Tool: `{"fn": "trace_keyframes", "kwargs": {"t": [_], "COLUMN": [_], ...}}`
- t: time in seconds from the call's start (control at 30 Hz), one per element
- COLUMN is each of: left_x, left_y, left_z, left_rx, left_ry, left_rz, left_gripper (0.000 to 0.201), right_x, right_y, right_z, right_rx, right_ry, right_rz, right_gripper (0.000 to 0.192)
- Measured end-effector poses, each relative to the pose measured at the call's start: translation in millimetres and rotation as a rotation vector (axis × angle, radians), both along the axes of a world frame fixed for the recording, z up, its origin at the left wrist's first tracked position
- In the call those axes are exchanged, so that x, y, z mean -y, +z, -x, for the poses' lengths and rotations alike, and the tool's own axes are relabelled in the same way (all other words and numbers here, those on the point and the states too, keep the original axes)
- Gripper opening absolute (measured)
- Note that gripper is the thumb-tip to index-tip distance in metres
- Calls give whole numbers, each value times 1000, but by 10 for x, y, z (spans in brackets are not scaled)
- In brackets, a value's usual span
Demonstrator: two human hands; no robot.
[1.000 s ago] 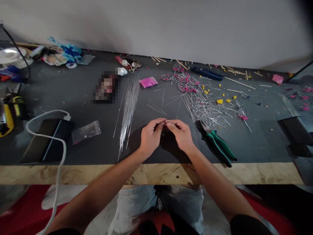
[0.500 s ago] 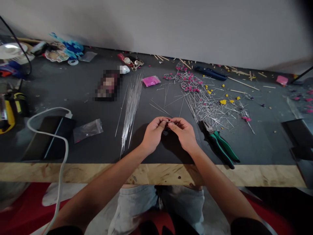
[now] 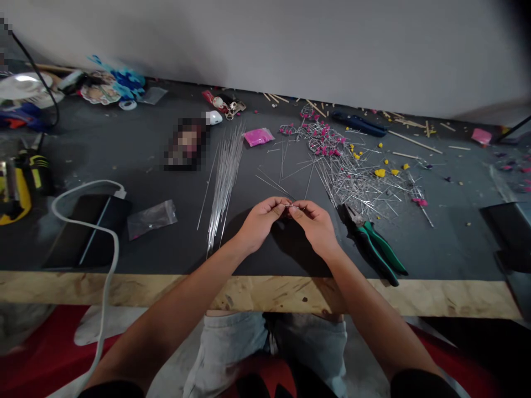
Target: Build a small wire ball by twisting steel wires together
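Close together over the table's front middle, my left hand [image 3: 265, 220] and my right hand [image 3: 313, 222] both pinch a short, thin piece of metal wire [image 3: 292, 206]. Thumbs and fingertips nearly meet, and they cover most of the wire. Just beyond the fingers lie a few loose wires [image 3: 274, 184]. To the left of my left hand is a bundle of straight silvery wires [image 3: 224, 185]. Green-handled pliers [image 3: 375, 246] rest right of my right hand, jaws pointing away from me. Behind them spreads a heap of bent wires [image 3: 352, 177] with pink bits.
A pink packet [image 3: 258, 137] lies behind the hands. Further left are a clear plastic bag [image 3: 152, 220], a black power bank [image 3: 89, 235] with a white cable [image 3: 111, 276], and yellow-black tools [image 3: 20, 188]. A dark blue tool [image 3: 359, 123] and wooden sticks [image 3: 415, 141] lie along the wall.
The view has shifted slightly. Both hands stay in the same place with the wire between them, and the fingertips have moved a little; more of the wire shows now.
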State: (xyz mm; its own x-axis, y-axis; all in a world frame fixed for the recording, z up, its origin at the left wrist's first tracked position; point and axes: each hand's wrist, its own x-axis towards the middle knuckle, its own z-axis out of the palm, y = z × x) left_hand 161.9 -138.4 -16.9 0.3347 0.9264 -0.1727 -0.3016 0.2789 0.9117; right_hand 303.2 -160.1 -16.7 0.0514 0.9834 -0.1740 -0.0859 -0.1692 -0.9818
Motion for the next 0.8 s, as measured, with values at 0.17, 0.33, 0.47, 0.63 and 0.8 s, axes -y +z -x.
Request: {"fn": "trace_keyframes", "kwargs": {"t": [0.17,0.33,0.47,0.63,0.8], "left_x": [5,-3,-13,-13,2], "left_y": [5,10,25,50,29], "left_z": [-8,4,7,32,49], "left_rx": [-171,-232,-219,-358,-490], "left_ry": [66,73,64,29,63], "left_rz": [-118,-169,-147,-261,-412], "left_gripper": [13,14,13,16,16], "right_x": [4,-1,-9,-17,-22], "right_y": [45,77,92,63,7], "right_z": [-15,-33,-46,-66,-70], "right_rx": [15,-70,-80,-123,-163], "right_ry": [3,42,59,68,56], "right_rz": [18,66,76,59,54], "right_gripper": [24,22,20,19,17]}}
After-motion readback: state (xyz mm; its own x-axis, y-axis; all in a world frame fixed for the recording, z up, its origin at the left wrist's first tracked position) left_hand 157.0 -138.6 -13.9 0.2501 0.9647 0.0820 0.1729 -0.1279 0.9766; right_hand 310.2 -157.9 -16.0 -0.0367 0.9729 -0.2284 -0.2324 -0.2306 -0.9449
